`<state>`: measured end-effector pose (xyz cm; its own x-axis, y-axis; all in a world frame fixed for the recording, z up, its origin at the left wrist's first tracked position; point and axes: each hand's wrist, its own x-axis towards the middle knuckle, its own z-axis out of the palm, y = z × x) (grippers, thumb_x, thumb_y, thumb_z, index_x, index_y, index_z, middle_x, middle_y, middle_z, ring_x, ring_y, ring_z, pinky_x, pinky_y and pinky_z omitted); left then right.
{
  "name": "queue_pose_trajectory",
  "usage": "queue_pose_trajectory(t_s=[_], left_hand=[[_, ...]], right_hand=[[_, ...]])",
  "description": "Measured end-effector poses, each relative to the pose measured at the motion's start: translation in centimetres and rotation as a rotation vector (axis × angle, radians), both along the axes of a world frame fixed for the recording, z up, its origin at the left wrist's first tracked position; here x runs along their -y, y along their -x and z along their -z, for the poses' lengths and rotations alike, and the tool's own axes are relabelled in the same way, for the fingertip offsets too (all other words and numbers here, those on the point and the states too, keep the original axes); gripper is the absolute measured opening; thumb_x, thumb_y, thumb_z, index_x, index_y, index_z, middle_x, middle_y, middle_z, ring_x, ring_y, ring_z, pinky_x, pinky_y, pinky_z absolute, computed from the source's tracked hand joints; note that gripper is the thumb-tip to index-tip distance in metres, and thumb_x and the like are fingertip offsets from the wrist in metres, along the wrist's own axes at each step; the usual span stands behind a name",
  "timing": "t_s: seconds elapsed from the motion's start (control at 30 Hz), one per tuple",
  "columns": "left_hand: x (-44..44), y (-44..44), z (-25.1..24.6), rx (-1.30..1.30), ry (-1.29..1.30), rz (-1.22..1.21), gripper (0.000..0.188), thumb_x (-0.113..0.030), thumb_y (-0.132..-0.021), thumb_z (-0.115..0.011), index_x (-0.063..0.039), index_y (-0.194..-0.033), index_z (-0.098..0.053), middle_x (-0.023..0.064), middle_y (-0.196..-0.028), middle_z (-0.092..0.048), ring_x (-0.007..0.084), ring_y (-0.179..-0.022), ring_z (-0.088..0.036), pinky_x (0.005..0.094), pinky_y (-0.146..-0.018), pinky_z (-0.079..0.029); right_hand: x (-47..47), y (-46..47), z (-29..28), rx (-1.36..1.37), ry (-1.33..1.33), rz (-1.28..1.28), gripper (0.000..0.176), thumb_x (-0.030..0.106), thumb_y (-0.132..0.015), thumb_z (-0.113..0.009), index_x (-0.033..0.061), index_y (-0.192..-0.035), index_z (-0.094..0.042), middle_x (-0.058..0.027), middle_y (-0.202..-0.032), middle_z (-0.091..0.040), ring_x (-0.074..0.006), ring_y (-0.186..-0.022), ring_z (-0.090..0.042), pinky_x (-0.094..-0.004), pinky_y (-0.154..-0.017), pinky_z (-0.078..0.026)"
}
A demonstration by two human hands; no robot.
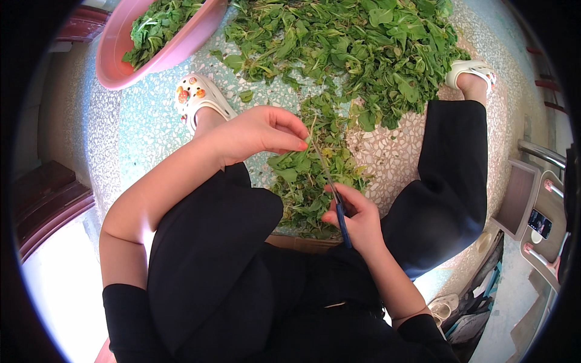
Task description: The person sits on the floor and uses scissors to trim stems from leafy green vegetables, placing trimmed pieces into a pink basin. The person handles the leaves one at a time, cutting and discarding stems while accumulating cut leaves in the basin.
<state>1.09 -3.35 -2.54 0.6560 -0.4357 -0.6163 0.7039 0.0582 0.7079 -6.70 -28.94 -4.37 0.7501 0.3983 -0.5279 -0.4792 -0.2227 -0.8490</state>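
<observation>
Between its thumb and fingertips my left hand (268, 134) pinches a small green stem (309, 139). My right hand (361, 218) grips the blue handles of a pair of scissors (327, 170), whose blades point up towards that stem. The tips lie at or near the stem; whether they touch it I cannot tell. Below both hands a narrow heap of cut leaves and stems (308, 199) runs along the floor between my legs. Beyond it spreads a large pile of leafy greens (345, 45).
A pink plastic basin (109, 68) with leafy greens (154, 36) inside stands at the upper left. My feet, in white clogs (199, 97), flank the pile on the terrazzo floor (145, 122). At the right are a stool-like grey item (517, 199) and a phone (540, 223).
</observation>
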Motion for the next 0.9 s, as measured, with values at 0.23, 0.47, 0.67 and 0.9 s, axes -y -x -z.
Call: queue_pose_trajectory(t_s=[0.23,0.47,0.67,0.9], left_hand=[[-0.1,0.0,-0.1,0.119,-0.125,0.096,0.020,-0.003,-0.076,-0.068,0.000,-0.094,-0.063,0.0029,-0.088,-0.064,0.0085,-0.080,-0.060,0.0211,-0.073,-0.048],[-0.2,0.2,0.3,0.183,-0.224,0.254,0.019,-0.004,-0.077,-0.066,0.000,-0.096,-0.062,0.0022,-0.083,-0.064,0.0077,-0.076,-0.059,0.0200,-0.071,-0.047],[-0.2,-0.5,0.9,0.203,0.093,0.130,0.017,-0.009,-0.085,-0.057,-0.003,-0.101,-0.058,0.0056,-0.089,-0.065,0.0089,-0.081,-0.059,0.0216,-0.072,-0.046],[0.0,-0.6,0.4,0.066,0.356,0.055,0.016,-0.006,-0.087,-0.051,-0.004,-0.104,-0.053,0.0098,-0.105,-0.060,0.0123,-0.091,-0.058,0.0256,-0.079,-0.049]], right_hand=[[1.0,-0.7,-0.3,0.079,0.091,-0.092,0.051,0.015,-0.065,-0.080,0.0016,-0.110,-0.060,0.0045,-0.074,-0.051,-0.0034,-0.066,-0.044,-0.0180,-0.060,-0.037],[2.7,-1.7,-0.5,0.277,0.176,-0.216,0.048,0.017,-0.063,-0.081,-0.0009,-0.103,-0.061,0.0001,-0.069,-0.055,-0.0074,-0.057,-0.045,-0.0222,-0.054,-0.040],[1.9,-2.6,-0.8,-0.188,-0.210,0.018,0.047,0.019,-0.077,-0.070,0.0000,-0.115,-0.049,-0.0093,-0.089,-0.063,-0.0075,-0.067,-0.052,-0.0215,-0.063,-0.044],[-3.8,-4.8,-1.1,-0.011,-0.304,0.278,0.044,0.003,-0.072,-0.072,0.0047,-0.109,-0.047,-0.0088,-0.093,-0.064,-0.0088,-0.071,-0.057,-0.0208,-0.064,-0.045]])
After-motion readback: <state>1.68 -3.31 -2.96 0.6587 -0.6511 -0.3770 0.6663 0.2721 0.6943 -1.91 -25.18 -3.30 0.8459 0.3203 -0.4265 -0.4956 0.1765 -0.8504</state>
